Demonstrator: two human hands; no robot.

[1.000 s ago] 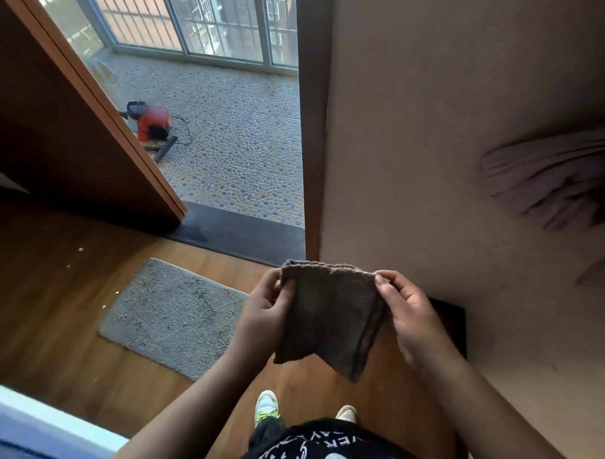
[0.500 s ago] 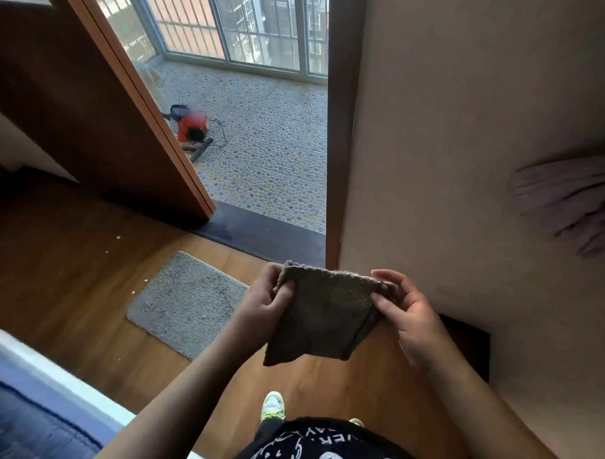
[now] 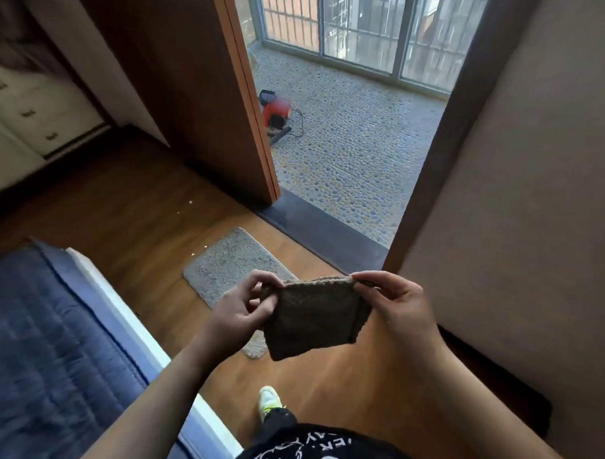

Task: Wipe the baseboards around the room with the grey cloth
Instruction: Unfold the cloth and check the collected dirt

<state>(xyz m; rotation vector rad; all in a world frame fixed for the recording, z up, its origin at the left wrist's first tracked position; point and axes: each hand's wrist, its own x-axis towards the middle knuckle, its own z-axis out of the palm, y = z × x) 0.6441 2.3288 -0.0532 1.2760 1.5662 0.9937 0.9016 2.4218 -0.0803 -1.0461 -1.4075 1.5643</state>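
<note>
I hold the folded grey cloth up in front of me, above the wooden floor. My left hand pinches its upper left corner and my right hand pinches its upper right corner, so the cloth hangs between them. A dark baseboard runs along the foot of the beige wall at the right, below my right forearm. Another dark baseboard lines the far left wall under the white drawers.
A grey mat lies on the floor before the balcony doorway, with its dark threshold. The open wooden door stands at the left of it. A blue-covered bed fills the lower left. A red appliance sits on the pebble balcony floor.
The view has swung left, bringing the bed and the drawers into sight. Both hands keep hold of the cloth, which now hangs more squarely between them.
</note>
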